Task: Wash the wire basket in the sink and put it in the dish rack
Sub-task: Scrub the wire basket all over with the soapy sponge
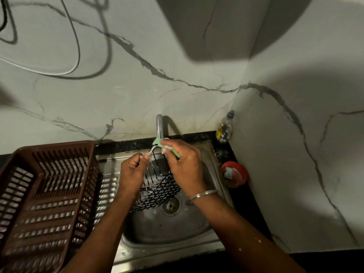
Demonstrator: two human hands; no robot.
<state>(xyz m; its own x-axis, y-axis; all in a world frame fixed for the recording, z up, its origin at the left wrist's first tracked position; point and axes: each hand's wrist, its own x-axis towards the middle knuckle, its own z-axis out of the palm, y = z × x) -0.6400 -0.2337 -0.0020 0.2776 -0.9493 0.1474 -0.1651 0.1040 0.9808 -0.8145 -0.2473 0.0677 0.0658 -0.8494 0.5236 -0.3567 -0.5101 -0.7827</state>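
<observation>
"Black wire basket (160,187), why's it up in the air & not lying in the sink (167,231)?"

"So the soap can get all round it. L hand (132,172) pinches the top wire btwn thumb & curled fingers, so the basket hangs down from that pinch, tipped, w/ its net part below & a bit to the R of it."

"And the other hand?"

"R hand (185,166) is curled round a green scrub pad (157,143) & presses it on the top wire, just beside the L pinch. One hand holds it firm, one rubs. I think that's why they're so close."

"Is it over the sink?"

"Yep, drips fall in the bowl under both hands. White foam's on the wires. Tap (159,125) is right behind the R hand; can't tell if water runs."

"Where does it go after?"

"Brown dish rack (49,194), to the L of the L hand. Needs a rinse 1st, I'd guess."
</observation>
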